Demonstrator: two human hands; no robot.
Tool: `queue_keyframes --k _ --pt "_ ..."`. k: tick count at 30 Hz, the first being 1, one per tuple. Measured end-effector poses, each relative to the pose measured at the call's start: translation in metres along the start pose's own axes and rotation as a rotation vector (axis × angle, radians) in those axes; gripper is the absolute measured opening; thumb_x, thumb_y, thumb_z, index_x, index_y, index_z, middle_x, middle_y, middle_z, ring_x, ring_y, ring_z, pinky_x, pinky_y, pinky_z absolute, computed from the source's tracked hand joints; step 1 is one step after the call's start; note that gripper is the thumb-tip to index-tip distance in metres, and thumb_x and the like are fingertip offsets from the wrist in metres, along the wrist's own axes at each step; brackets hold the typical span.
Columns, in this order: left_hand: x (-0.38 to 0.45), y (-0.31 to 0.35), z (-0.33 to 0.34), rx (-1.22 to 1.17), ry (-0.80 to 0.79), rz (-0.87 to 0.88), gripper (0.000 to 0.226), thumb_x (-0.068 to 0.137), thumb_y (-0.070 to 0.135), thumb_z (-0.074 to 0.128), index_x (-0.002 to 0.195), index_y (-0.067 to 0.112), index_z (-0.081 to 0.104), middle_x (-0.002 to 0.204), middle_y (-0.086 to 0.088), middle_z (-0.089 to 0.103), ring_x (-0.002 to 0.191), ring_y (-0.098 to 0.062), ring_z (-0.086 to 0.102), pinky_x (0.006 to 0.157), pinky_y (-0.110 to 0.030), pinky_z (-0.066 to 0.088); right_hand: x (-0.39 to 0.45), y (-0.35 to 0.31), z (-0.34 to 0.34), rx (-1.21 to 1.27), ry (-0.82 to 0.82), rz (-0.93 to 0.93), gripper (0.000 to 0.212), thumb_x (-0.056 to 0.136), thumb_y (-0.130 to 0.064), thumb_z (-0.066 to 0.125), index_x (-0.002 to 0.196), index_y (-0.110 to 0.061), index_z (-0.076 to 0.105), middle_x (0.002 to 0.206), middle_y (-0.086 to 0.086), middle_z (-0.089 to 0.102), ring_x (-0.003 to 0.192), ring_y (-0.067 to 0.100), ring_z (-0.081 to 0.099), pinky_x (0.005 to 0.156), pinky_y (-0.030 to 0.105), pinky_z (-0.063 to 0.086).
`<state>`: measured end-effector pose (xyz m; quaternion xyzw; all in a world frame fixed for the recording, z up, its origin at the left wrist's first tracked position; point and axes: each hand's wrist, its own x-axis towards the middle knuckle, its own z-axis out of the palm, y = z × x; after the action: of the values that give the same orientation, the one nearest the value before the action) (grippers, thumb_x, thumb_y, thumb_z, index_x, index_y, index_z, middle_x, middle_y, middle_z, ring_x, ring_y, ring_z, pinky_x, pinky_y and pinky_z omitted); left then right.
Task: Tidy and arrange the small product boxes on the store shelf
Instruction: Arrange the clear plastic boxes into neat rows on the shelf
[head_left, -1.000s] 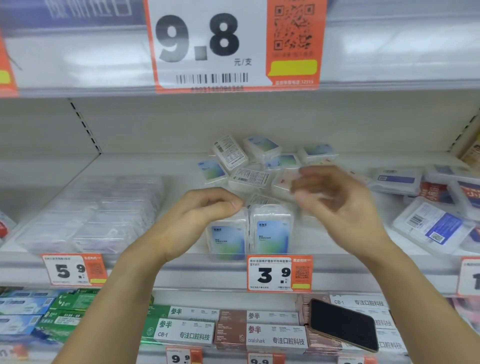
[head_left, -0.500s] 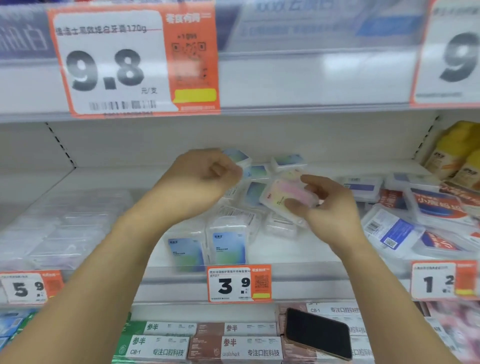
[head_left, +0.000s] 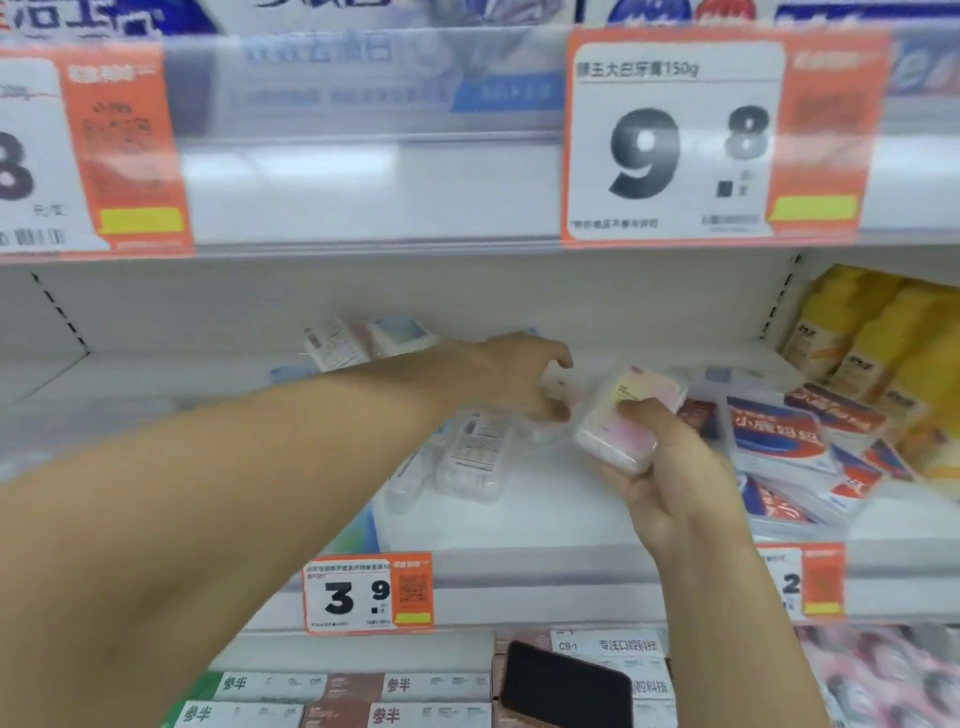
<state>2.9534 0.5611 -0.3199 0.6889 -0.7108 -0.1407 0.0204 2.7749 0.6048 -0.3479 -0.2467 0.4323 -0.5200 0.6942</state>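
My right hand (head_left: 670, 483) grips a small clear box with a pink and yellow label (head_left: 626, 421), held tilted above the middle shelf (head_left: 545, 514). My left hand (head_left: 511, 376) reaches across from the left, its thumb and fingers curled around another small pale box (head_left: 556, 385) just left of the pink one; motion blurs this. Two clear boxes (head_left: 470, 460) lie label-down under my left wrist. More small boxes (head_left: 363, 340) lie loose at the back of the shelf.
Red-and-blue flat boxes (head_left: 776, 439) lie jumbled on the shelf's right, with yellow packs (head_left: 878, 332) behind them. A 3.9 price tag (head_left: 366, 592) hangs on the shelf rail. A black phone (head_left: 566, 686) rests on boxes on the lower shelf.
My left hand has swung right across the shelf, next to the right hand. My right hand still holds the pink box. The view has shifted right.
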Motion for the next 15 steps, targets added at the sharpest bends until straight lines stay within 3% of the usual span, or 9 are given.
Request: queue_keyframes --k 3,6,10,13,15 --pt "0.011 0.014 0.004 -0.001 -0.090 0.003 0.076 0.077 0.043 0.072 0.144 0.037 0.038 0.137 0.007 0.053 0.112 -0.018 0.058 0.095 -0.031 0.048 0.001 -0.011 -0.008 -0.112 -0.027 -0.046 0.035 0.082 0.000 0.070 0.114 -0.011 0.062 0.106 0.010 0.073 0.095 0.026 0.071 0.086 0.045 0.058" --pt "0.022 0.021 -0.001 0.038 -0.165 0.040 0.077 0.077 0.033 0.075 0.145 0.037 0.037 0.140 0.007 0.049 0.115 -0.017 0.057 0.088 -0.025 0.046 0.002 -0.020 -0.018 -0.174 -0.074 -0.040 0.037 0.079 -0.005 0.072 0.114 -0.012 0.064 0.104 0.010 0.075 0.091 0.025 0.072 0.091 0.049 0.056" --pt "0.025 0.027 -0.007 0.204 -0.149 -0.010 0.088 0.052 0.054 0.083 0.132 0.043 0.048 0.124 0.007 0.047 0.109 -0.020 0.055 0.091 -0.036 0.049 -0.002 -0.024 -0.024 -0.176 -0.096 -0.058 0.028 0.080 0.001 0.070 0.104 -0.012 0.067 0.098 0.005 0.077 0.087 0.019 0.073 0.085 0.039 0.057" --pt "0.024 0.024 -0.004 0.230 -0.050 -0.008 0.090 0.027 0.069 0.081 0.109 0.042 0.055 0.107 0.009 0.047 0.095 -0.022 0.060 0.082 -0.039 0.055 -0.006 -0.023 -0.026 -0.173 -0.118 -0.054 0.030 0.080 0.002 0.071 0.107 -0.011 0.066 0.099 0.005 0.077 0.090 0.019 0.075 0.085 0.037 0.058" --pt "0.019 0.021 -0.008 0.183 -0.009 0.047 0.085 0.023 0.069 0.082 0.098 0.039 0.055 0.101 0.011 0.048 0.093 -0.019 0.059 0.076 -0.038 0.056 -0.007 -0.023 -0.027 -0.171 -0.129 -0.057 0.033 0.080 0.002 0.071 0.110 -0.009 0.065 0.100 0.005 0.078 0.090 0.018 0.075 0.084 0.035 0.058"
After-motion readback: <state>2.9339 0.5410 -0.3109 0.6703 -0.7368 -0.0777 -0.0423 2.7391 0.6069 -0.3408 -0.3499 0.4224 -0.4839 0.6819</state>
